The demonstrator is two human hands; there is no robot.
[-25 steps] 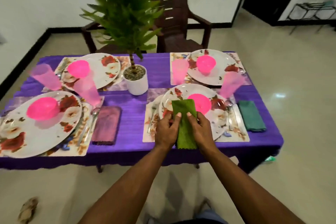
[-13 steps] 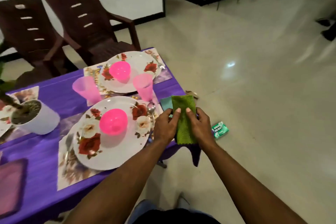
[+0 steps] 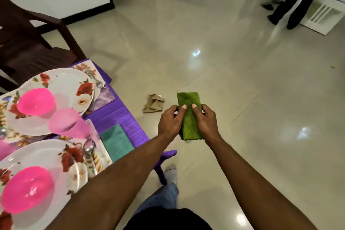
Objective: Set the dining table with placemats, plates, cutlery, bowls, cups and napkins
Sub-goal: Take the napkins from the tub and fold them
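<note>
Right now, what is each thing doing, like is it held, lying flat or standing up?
Green napkin: folded, held by left hand and right hand, over the floor.
Teal napkin: folded, flat on the table.
Pink cup: upright, blurred.
Near pink bowl: sitting on its plate.
Brown paper: crumpled on the floor.

A folded napkin (image 3: 117, 142) lies on the table (image 3: 119, 115) right of the plates (image 3: 46, 157) (crumpled paper (image 3: 153, 103) on the floor beyond).

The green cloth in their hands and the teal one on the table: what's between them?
In the head view, the left hand and forearm, then a strip of purple tablecloth, lie between the green napkin and the teal napkin.
</note>
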